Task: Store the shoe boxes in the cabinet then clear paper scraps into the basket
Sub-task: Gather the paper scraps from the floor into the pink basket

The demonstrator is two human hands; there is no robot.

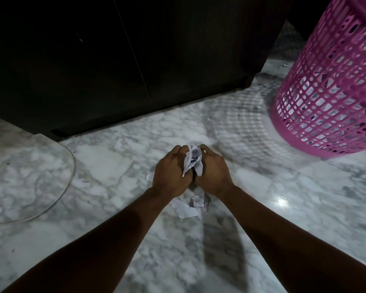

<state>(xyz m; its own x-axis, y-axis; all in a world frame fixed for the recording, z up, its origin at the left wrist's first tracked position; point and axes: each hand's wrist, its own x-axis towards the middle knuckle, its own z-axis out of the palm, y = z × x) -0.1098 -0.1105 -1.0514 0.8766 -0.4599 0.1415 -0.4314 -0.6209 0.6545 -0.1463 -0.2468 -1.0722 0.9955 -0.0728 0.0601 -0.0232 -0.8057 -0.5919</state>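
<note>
left hand (171,170) and right hand (212,171) cup a wad of paper scraps (192,160) between them, fingers curled round it. loose scraps (187,207) lie on the marble floor (283,218) just below the wrists; pink basket (334,85) stands well apart, upper right.

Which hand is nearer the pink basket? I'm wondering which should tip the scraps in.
Right. The right hand lies on the pink basket side; the left hand is beside it, farther off.

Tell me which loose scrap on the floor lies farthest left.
The small scrap peeking out beside the left hand; the other loose scraps lie nearer the camera, between the wrists.
</note>
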